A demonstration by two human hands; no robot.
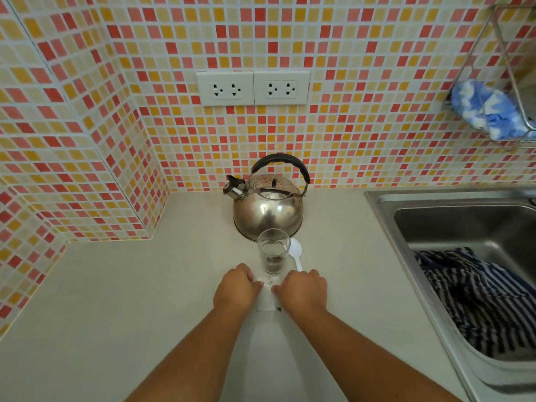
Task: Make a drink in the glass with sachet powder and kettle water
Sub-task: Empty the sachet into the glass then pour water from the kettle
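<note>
A clear glass (273, 250) stands upright on the pale counter (145, 285), with dark powder at its bottom. Behind it sits a steel kettle (268, 210) with a black handle, spout pointing left. A white plastic spoon (296, 255) lies just right of the glass. Directly in front of the glass a white sachet (267, 297) is pinched at its top edge by both hands: my left hand (236, 288) grips its left side, my right hand (303, 290) its right side. Most of the sachet is hidden by my fingers.
A steel sink (464, 227) at the right holds a dark striped cloth (475, 297). A wire rack (504, 82) with blue and white cloths hangs on the tiled wall. Two wall sockets (253, 88) sit above the kettle. A tiled corner juts out at the left.
</note>
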